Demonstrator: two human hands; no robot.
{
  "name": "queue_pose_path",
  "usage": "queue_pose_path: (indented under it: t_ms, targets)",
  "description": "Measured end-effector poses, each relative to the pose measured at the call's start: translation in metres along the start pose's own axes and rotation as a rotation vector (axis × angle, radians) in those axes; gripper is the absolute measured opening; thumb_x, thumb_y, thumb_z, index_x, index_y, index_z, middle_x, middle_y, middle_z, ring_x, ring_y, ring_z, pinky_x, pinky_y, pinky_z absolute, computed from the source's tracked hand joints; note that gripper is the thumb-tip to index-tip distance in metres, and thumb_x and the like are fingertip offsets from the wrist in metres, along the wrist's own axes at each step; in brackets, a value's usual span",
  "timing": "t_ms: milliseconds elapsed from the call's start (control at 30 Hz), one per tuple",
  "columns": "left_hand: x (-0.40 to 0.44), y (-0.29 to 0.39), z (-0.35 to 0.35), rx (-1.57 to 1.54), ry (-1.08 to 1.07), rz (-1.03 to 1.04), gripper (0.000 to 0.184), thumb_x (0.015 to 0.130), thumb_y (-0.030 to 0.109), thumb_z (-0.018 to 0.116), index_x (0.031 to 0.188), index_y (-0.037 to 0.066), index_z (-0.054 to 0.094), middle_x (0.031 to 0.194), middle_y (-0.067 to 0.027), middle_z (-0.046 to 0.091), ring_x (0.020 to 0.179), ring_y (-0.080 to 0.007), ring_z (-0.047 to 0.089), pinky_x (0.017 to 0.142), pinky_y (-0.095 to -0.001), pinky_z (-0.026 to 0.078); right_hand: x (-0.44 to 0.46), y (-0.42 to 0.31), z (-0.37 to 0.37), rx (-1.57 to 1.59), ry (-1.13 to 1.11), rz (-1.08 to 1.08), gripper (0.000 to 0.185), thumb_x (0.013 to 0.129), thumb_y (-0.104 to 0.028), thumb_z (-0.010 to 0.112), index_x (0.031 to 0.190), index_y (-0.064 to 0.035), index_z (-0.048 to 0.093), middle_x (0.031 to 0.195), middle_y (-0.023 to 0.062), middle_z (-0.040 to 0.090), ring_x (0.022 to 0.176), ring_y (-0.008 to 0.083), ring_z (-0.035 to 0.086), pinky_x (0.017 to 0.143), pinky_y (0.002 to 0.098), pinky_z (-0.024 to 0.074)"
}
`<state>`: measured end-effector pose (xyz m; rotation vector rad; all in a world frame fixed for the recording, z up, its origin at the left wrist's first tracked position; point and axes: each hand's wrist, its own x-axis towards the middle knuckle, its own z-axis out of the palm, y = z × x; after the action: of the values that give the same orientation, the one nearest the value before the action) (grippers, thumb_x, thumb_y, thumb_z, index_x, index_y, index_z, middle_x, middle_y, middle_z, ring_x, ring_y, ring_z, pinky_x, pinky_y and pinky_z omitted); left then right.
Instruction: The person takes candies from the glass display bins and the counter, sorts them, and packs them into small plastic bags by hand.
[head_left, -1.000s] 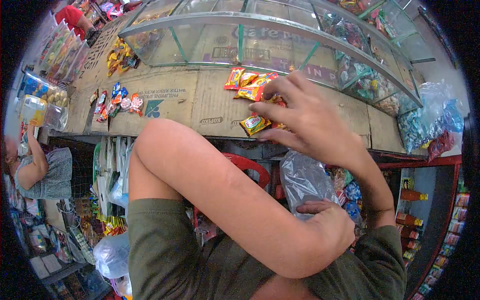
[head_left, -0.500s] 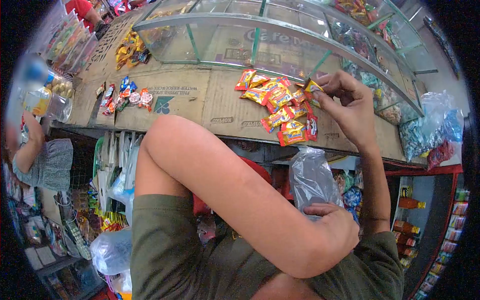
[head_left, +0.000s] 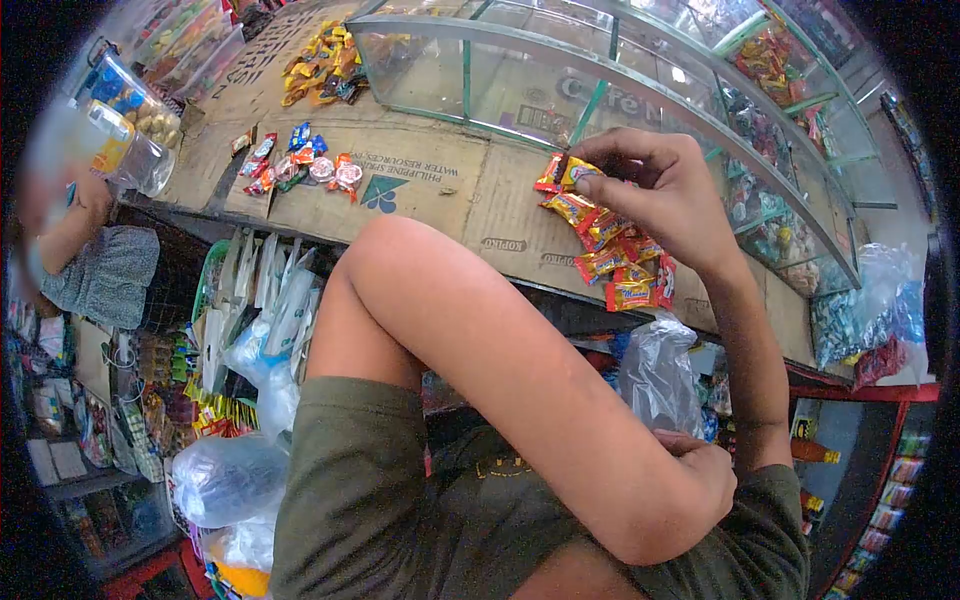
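My right hand [head_left: 655, 190] pinches a yellow-and-red wrapped candy [head_left: 577, 173] between thumb and fingertips, just above the cardboard. Another red wrapper [head_left: 549, 172] shows against its left side. Below and partly behind this hand lies a loose pile of matching candies [head_left: 630, 292], reaching the counter's front edge. My left arm crosses my body, and my left hand [head_left: 705, 475] is curled near my right elbow. Its fingers are closed at the lower end of a clear plastic bag [head_left: 660, 375]. The forearm hides part of that grip.
Cardboard [head_left: 430, 215] covers the counter. Behind the pile stands a glass display case [head_left: 430, 80]. To the left lie mixed candies [head_left: 300, 165] and a yellow-wrapped heap [head_left: 325, 60]. Another person's hand [head_left: 90, 205] is at far left, near a clear jar [head_left: 150, 165].
My right hand has moved left across the pile with the candy pinched, to its far left end. The whole view has shifted, so the counter appears farther right. My left hand stays by the bag.
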<state>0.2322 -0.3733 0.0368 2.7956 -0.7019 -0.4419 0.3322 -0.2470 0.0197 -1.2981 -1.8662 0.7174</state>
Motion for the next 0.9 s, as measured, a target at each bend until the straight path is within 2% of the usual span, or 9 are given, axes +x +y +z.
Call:
queue_pose_path:
  t_ms: [200,300,367,400,433,567,633,700,900]
  targets:
    - [0.004,-0.003,-0.001,-0.062,-0.059,0.047,0.02,0.063,0.017,0.064,0.076,0.002,0.067,0.068,-0.0106,0.062,0.059,-0.0243,0.061,0.044,-0.0372,0.049,0.005,0.006,0.001,0.095,-0.029,0.154,0.022,0.079,-0.008,0.062,0.097,0.0038,0.067,0.087,0.0052,0.068,0.083,0.008,0.06,0.075,0.0253,0.0486]
    - [0.006,-0.005,-0.002,-0.081,-0.073,0.075,0.02,0.063,0.016,0.065,0.077,0.002,0.068,0.07,-0.0104,0.063,0.061,-0.0247,0.062,0.045,-0.0375,0.049,0.018,0.011,0.005,0.184,-0.088,0.103,0.023,0.081,-0.009,0.062,0.101,0.0024,0.066,0.089,0.0068,0.068,0.08,0.0106,0.061,0.074,0.0264,0.0488]
    - [0.007,-0.003,-0.004,-0.093,-0.083,0.071,0.02,0.063,0.016,0.065,0.078,0.002,0.068,0.071,-0.0103,0.063,0.062,-0.0249,0.062,0.046,-0.0377,0.05,0.035,0.001,0.011,0.016,-0.281,-0.069,0.022,0.084,-0.008,0.063,0.104,0.0019,0.066,0.091,0.0056,0.067,0.077,0.0102,0.06,0.074,0.0254,0.0486]
    - [0.008,-0.003,-0.003,-0.106,-0.087,0.073,0.021,0.063,0.016,0.066,0.078,0.002,0.068,0.071,-0.0102,0.063,0.062,-0.0251,0.062,0.047,-0.0378,0.05,0.045,-0.007,0.011,-0.136,-0.305,-0.149,0.024,0.082,-0.011,0.06,0.103,-0.0011,0.066,0.091,0.0108,0.068,0.076,0.02,0.064,0.073,0.0326,0.0496]
    - [0.008,-0.003,-0.004,-0.111,-0.091,0.072,0.021,0.063,0.016,0.066,0.078,0.002,0.068,0.072,-0.0102,0.064,0.063,-0.0252,0.062,0.047,-0.0379,0.05,0.059,-0.02,0.015,-0.137,-0.31,-0.161,0.024,0.082,-0.011,0.06,0.103,-0.0011,0.066,0.091,0.0108,0.068,0.076,0.02,0.064,0.073,0.0326,0.0496]
    - [0.011,0.0,-0.008,-0.132,-0.102,0.078,0.021,0.063,0.015,0.067,0.08,0.002,0.069,0.074,-0.0099,0.064,0.065,-0.0257,0.063,0.049,-0.0383,0.051,0.133,-0.066,0.039,-0.198,-0.167,-0.406,0.021,0.083,-0.012,0.063,0.101,-0.002,0.067,0.084,0.0094,0.065,0.08,0.0172,0.061,0.069,0.032,0.0469]
    - [0.011,-0.001,-0.009,-0.143,-0.11,0.087,0.022,0.063,0.015,0.068,0.081,0.002,0.069,0.076,-0.0097,0.065,0.066,-0.026,0.063,0.05,-0.0385,0.052,0.172,-0.095,0.039,-0.386,-0.191,-0.514,0.024,0.072,-0.007,0.064,0.095,0.0005,0.067,0.08,0.0144,0.067,0.072,0.0244,0.065,0.066,0.0352,0.0525]
    - [0.011,-0.001,-0.009,-0.151,-0.116,0.08,0.022,0.062,0.014,0.068,0.081,0.002,0.069,0.077,-0.0096,0.065,0.068,-0.0262,0.063,0.051,-0.0387,0.052,0.216,-0.08,0.063,-0.372,0.005,-0.741,0.018,0.067,-0.009,0.064,0.081,0.0026,0.067,0.074,0.0195,0.065,0.074,0.0323,0.064,0.069,0.0409,0.0503]
    - [0.013,-0.001,-0.009,-0.187,-0.141,0.083,0.023,0.062,0.013,0.07,0.083,0.002,0.07,0.08,-0.0092,0.066,0.071,-0.027,0.064,0.053,-0.0393,0.053,0.269,-0.051,0.082,-0.759,0.086,-0.635,0.019,0.071,-0.015,0.062,0.079,0.0017,0.066,0.079,0.0237,0.064,0.078,0.0383,0.063,0.072,0.0451,0.0497]
